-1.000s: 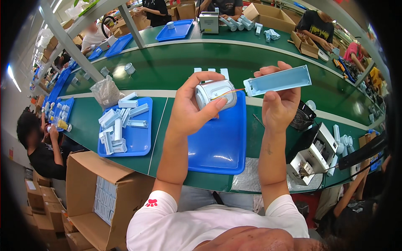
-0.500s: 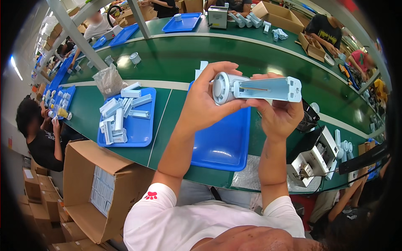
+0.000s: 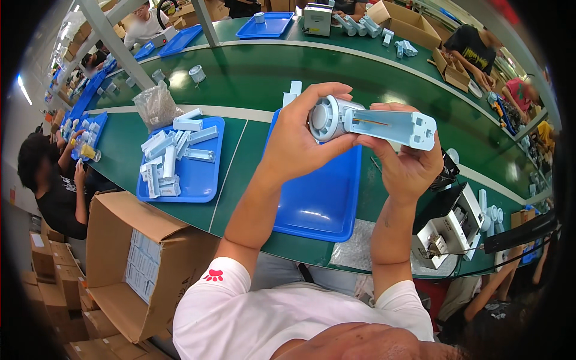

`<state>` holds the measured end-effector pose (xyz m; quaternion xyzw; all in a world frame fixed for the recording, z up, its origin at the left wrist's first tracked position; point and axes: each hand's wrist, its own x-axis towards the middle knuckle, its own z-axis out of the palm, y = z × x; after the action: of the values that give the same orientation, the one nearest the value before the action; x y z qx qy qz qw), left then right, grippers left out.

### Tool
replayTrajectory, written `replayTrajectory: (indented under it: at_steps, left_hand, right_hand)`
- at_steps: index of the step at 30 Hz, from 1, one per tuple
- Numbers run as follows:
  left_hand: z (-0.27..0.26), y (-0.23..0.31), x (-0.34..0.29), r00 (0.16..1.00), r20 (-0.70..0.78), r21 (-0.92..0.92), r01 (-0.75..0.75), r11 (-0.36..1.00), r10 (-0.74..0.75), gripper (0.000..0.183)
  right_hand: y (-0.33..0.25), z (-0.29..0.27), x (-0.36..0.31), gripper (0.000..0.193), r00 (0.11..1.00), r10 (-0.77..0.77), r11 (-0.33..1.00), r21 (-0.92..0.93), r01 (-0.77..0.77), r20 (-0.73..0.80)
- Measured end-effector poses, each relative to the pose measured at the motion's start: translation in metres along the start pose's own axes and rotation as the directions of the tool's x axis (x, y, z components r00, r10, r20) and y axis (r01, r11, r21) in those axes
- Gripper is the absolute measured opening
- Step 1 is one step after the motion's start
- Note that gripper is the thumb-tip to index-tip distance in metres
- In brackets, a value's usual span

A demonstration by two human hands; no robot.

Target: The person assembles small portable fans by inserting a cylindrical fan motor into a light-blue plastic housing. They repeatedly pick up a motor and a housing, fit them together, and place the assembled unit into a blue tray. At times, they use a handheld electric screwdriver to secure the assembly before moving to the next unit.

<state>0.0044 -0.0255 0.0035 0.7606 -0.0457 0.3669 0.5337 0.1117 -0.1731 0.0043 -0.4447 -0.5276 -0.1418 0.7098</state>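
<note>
Vented housing [image 3: 324, 119] is held by left hand [image 3: 298, 143], handle shell [image 3: 414, 128] by right hand [image 3: 409, 173]; apparently mated, fastening unconfirmed; loose handles [image 3: 170, 161] are left unjoined.

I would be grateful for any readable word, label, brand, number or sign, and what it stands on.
No words clearly readable.
White sleeve: red paw-print, a sign.
Upper-right black shirt: yellow lettering, blurred.
Left co-worker's black shirt: white marking, blurred.
Pale-blue part in left tray: dark print, too small.
Held assembly: none visible.

pale-blue trough [image 3: 399, 129] and cylinder [image 3: 324, 119]; blue tray [image 3: 315, 207]; green bench [image 3: 246, 174]; white sleeve [image 3: 231, 289], red paw print [image 3: 213, 275].
</note>
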Motion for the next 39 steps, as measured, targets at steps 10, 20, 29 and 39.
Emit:
replayTrajectory:
  at_steps: [10,20,29,39]
  left_hand:
    - [0.011,0.003,0.000,0.974,-0.101,0.341,-0.157,0.927,0.202,0.077]
    - [0.016,-0.001,-0.001,0.923,-0.205,0.447,-0.208,0.870,0.327,0.075]
    - [0.011,0.008,-0.004,0.889,-0.231,0.498,-0.240,0.833,0.394,0.062]
    - [0.015,0.003,-0.001,0.836,-0.267,0.536,-0.284,0.795,0.479,0.056]
  right_hand:
    - [0.007,0.004,-0.008,0.049,0.999,-0.035,0.999,-0.035,0.035,-0.016]
    - [0.000,0.022,-0.015,0.048,0.993,-0.113,0.990,-0.090,0.109,-0.045]
    - [0.002,0.031,-0.017,0.064,0.982,-0.186,0.973,-0.148,0.180,-0.029]
    - [0.004,0.030,-0.017,0.062,0.972,-0.233,0.964,-0.138,0.229,-0.014]
